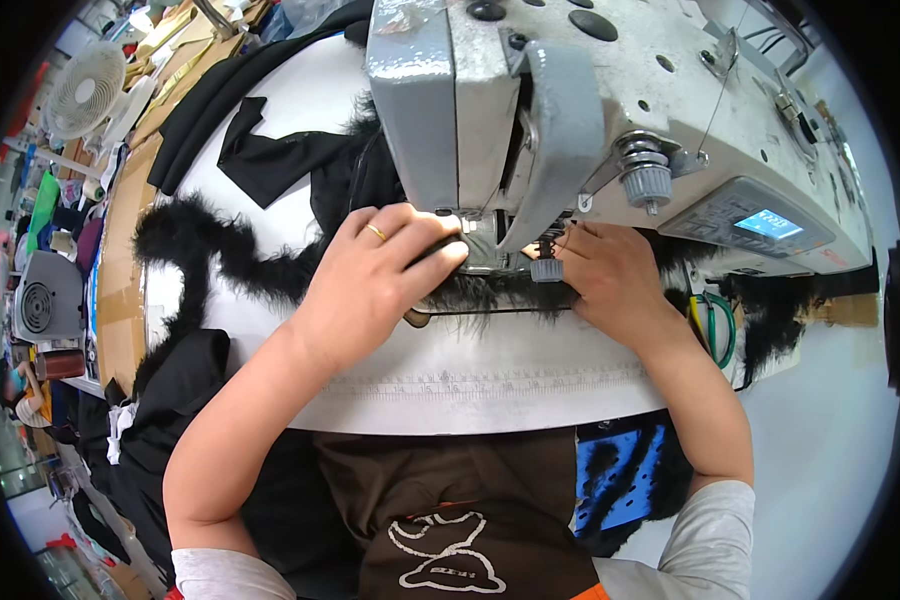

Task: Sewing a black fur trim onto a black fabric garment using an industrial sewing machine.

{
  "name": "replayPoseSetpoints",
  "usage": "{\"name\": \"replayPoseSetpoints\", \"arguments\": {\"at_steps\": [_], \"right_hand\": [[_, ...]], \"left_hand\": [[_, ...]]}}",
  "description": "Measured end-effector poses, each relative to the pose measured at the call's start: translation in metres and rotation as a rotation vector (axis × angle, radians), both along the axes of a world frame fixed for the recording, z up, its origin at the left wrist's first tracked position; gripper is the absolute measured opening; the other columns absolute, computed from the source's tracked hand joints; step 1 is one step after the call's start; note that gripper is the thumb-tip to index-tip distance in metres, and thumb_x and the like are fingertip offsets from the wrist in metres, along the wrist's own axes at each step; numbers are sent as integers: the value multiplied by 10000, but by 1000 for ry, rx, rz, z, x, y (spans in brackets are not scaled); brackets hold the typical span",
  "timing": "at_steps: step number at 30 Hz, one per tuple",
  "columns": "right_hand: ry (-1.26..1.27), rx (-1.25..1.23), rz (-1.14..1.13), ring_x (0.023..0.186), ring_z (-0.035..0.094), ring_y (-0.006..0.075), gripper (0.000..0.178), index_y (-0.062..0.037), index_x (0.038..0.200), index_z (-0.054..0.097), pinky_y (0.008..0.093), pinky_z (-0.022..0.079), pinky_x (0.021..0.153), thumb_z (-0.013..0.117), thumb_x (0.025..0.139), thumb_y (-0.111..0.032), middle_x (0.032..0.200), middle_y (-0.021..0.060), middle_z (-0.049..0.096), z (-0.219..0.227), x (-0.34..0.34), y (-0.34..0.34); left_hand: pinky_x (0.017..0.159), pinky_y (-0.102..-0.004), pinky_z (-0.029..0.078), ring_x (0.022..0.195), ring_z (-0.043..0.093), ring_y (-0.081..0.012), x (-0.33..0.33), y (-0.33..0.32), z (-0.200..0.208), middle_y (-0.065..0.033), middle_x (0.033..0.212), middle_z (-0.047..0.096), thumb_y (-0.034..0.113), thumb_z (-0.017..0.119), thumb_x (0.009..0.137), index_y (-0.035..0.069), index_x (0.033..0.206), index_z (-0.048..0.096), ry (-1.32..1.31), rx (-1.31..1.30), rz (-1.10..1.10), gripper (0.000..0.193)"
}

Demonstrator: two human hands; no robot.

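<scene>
A grey-white industrial sewing machine (620, 90) stands over the work. Black fabric (280, 150) with a fluffy black fur trim (260, 272) runs under its head. My left hand (370, 275), a ring on one finger, grips the fabric and trim just left of the presser foot area, fingertips pressed together on it. On the other side, my right hand (615, 275) pinches the same piece by its edge, its fingertips partly hidden behind a grey knob (547, 268). The needle and stitch line are hidden by the machine head and my fingers.
Green-handled scissors (715, 325) lie by my right forearm, near loose black fur (770, 320). A ruler strip (450, 385) marks the white table. Dark cloth (185, 370) hangs over the left edge. A fan (85, 90) and another person (25, 390) are at far left.
</scene>
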State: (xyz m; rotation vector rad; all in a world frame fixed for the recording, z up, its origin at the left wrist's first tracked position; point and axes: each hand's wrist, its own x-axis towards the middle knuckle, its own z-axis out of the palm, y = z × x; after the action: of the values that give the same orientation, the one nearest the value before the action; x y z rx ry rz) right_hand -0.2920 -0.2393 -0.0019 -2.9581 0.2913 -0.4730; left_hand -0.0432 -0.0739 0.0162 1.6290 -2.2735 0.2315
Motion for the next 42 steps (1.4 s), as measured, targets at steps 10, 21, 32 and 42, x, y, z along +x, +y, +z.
{"name": "replayPoseSetpoints", "arguments": {"at_steps": [10,21,32,42], "right_hand": [[34,-110,-29,903,666,235,529,-167,1193,728,384,554,776,721,683,-29,1243,-23,702,3,0,3],[-31,-188,-41,871,661,235,422,-152,1149,726,391,550,765,682,740,-57,1204,-1,705,1,-1,6],[70,-75,-163,896,629,317,408,-118,1059,697,454,503,739,755,666,-25,921,71,652,8,11,14],[2,-187,-112,851,659,258,171,-130,951,664,399,527,685,632,793,-74,956,31,627,5,8,12]], "left_hand": [[927,-355,526,1126,636,-216,10,8,-16,-28,1268,687,105,620,842,47,1172,705,55,-4,-16,346],[916,-352,528,1090,617,-219,9,9,-12,-10,1283,677,99,632,829,72,1234,694,11,47,16,411],[916,-337,532,1033,581,-201,6,4,-5,13,1292,613,154,661,851,123,1348,645,-127,93,-1,498],[948,-355,510,1045,579,-203,8,5,-6,12,1161,625,150,630,885,116,1323,668,-144,108,4,441]]}}
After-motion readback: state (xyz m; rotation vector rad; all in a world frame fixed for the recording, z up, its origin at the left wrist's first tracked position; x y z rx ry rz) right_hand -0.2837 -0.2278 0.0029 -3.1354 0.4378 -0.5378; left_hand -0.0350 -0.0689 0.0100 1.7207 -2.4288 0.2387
